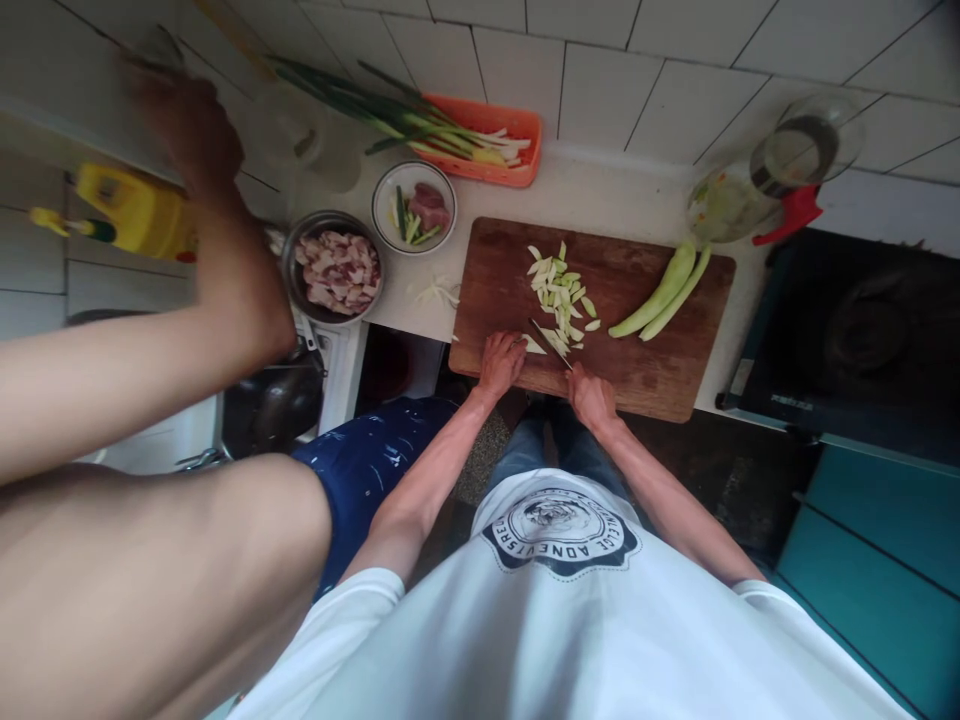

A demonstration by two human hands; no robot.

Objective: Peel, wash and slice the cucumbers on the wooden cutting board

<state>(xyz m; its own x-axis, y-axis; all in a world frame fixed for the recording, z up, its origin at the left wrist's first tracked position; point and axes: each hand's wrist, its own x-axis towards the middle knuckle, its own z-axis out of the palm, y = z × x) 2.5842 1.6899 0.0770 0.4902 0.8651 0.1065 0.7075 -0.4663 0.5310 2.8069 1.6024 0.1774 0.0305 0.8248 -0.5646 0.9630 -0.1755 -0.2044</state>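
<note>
My right hand point(592, 395) is wrapped round the handle of a kitchen knife point(550, 343), its blade angled up and left over a wooden cutting board point(660, 375). Beside the blade, my left hand point(502, 362) has its fingers curled on a pale piece of vegetable point(534, 344) at the board's front left. Cut pale green vegetable pieces point(559, 285) lie heaped just beyond the knife. On the board's right side rest long, pale green vegetable lengths point(660, 295), uncut across.
Left of the board stand a metal bowl of raw meat chunks point(337, 270) and a plate point(381, 215) with meat and greens. Scallions lie across an orange basket point(536, 150). A glass jug point(724, 205) and a stove point(862, 330) are right. Another person's arm point(217, 250) reaches in from the left.
</note>
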